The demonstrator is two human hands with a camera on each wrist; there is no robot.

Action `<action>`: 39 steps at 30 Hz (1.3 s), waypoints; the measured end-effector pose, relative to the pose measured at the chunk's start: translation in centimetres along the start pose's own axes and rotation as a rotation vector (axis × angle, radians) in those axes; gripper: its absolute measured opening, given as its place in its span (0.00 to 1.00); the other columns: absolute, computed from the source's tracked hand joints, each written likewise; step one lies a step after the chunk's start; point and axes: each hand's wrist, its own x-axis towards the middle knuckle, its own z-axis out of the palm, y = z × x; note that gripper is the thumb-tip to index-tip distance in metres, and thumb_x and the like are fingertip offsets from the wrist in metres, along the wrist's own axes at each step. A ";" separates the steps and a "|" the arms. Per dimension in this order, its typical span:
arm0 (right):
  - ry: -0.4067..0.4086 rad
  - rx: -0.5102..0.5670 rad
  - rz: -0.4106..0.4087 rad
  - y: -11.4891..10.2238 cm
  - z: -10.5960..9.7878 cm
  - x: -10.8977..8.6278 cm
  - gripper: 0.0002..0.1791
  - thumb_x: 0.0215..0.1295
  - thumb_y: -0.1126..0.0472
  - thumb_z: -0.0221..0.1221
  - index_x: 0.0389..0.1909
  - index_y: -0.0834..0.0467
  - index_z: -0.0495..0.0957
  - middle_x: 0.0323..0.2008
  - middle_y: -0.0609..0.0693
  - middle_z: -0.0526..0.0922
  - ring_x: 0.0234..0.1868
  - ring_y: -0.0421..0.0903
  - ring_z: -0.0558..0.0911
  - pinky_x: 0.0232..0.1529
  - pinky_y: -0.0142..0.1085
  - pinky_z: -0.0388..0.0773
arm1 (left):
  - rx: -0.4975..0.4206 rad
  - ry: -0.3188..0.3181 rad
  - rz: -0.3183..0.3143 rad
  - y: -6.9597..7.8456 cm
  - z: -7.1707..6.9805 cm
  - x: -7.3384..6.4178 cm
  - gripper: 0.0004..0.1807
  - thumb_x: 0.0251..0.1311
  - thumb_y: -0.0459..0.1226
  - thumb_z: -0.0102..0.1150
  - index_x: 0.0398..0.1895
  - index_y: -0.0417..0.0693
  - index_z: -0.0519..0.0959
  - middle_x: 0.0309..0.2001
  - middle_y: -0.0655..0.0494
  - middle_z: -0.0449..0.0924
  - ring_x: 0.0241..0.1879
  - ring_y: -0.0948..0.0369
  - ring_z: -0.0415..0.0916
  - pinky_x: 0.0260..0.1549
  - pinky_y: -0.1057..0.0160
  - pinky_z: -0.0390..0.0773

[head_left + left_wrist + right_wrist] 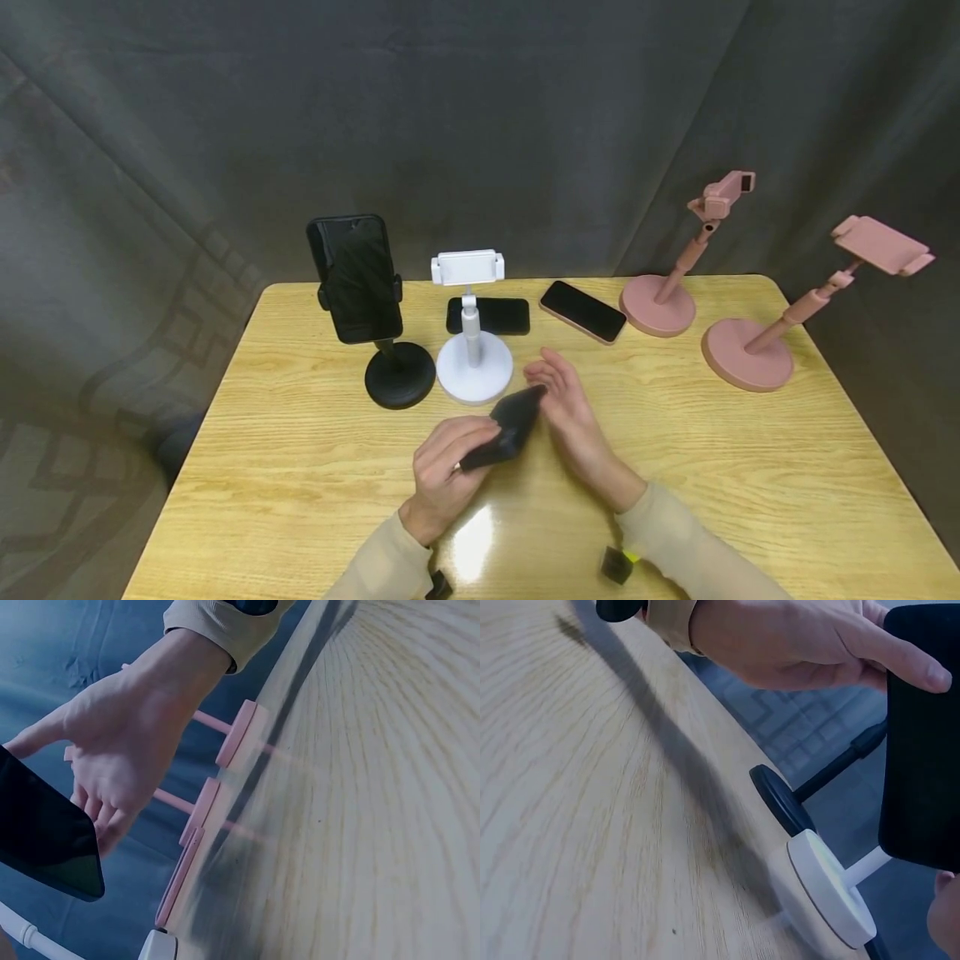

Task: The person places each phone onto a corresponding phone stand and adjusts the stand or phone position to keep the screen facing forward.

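My left hand (pixel 450 467) grips a black phone (pixel 506 433) by its near end, raised above the table. In the right wrist view that left hand's thumb (pixel 922 671) lies over the phone (pixel 922 765). My right hand (pixel 573 425) is at the phone's far end with its fingers loosely extended, and the left wrist view shows its open palm (pixel 124 742) beside the phone (pixel 49 825). Whether the right hand touches the phone I cannot tell. Just beyond the hands stands a white phone stand (pixel 474 367) with its holder unfilled.
To the left, a black stand (pixel 401 377) carries an upright black phone (pixel 356 279). One dark phone (pixel 504 317) lies behind the white stand, and a pink-edged phone (pixel 583 312) lies farther right. Two pink stands (pixel 660 307) (pixel 748 356) occupy the back right, before a grey curtain (pixel 480 125).
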 end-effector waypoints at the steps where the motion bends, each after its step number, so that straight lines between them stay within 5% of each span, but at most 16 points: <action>1: -0.011 -0.016 -0.023 0.0 0.0 0.0 0.33 0.75 0.70 0.50 0.77 0.65 0.52 0.64 0.53 0.72 0.66 0.44 0.71 0.73 0.32 0.66 | -0.002 0.000 -0.004 0.0 0.0 -0.1 0.10 0.68 0.33 0.66 0.33 0.31 0.86 0.35 0.40 0.88 0.33 0.49 0.86 0.41 0.60 0.88; 12: -0.036 -0.190 -0.094 -0.4 0.3 -0.2 0.37 0.69 0.74 0.54 0.76 0.72 0.52 0.64 0.62 0.71 0.72 0.45 0.68 0.79 0.32 0.55 | -0.016 0.008 -0.042 0.0 0.2 -0.7 0.09 0.66 0.32 0.67 0.34 0.31 0.86 0.36 0.39 0.88 0.34 0.48 0.86 0.43 0.61 0.88; 19: -0.051 -0.198 -0.126 -0.7 0.5 -0.5 0.37 0.69 0.71 0.57 0.75 0.74 0.52 0.67 0.54 0.72 0.74 0.45 0.67 0.79 0.32 0.55 | -0.042 0.052 -0.042 0.0 0.6 -0.4 0.09 0.65 0.31 0.67 0.33 0.29 0.84 0.34 0.38 0.86 0.32 0.49 0.85 0.39 0.61 0.88; 23: -0.069 -0.195 -0.163 -1.0 1.0 -0.5 0.39 0.66 0.72 0.60 0.73 0.76 0.53 0.68 0.62 0.71 0.75 0.48 0.67 0.80 0.36 0.56 | -0.050 0.097 -0.034 0.1 1.0 0.0 0.09 0.63 0.30 0.69 0.31 0.28 0.84 0.32 0.38 0.86 0.31 0.48 0.85 0.36 0.61 0.88; 30: -0.115 -0.281 -0.250 -1.0 1.8 -0.7 0.43 0.71 0.52 0.65 0.71 0.76 0.57 0.69 0.64 0.71 0.75 0.50 0.67 0.80 0.40 0.56 | -0.033 0.147 -0.040 0.1 1.2 0.0 0.07 0.63 0.28 0.68 0.31 0.29 0.84 0.32 0.39 0.86 0.30 0.49 0.84 0.37 0.63 0.87; 39: -0.131 -0.445 -0.357 -1.4 3.3 -0.7 0.45 0.67 0.47 0.68 0.72 0.72 0.62 0.68 0.68 0.73 0.73 0.53 0.70 0.79 0.42 0.61 | -0.026 0.152 -0.061 -0.1 1.6 -0.3 0.06 0.61 0.27 0.69 0.34 0.28 0.85 0.34 0.37 0.86 0.32 0.48 0.85 0.40 0.62 0.88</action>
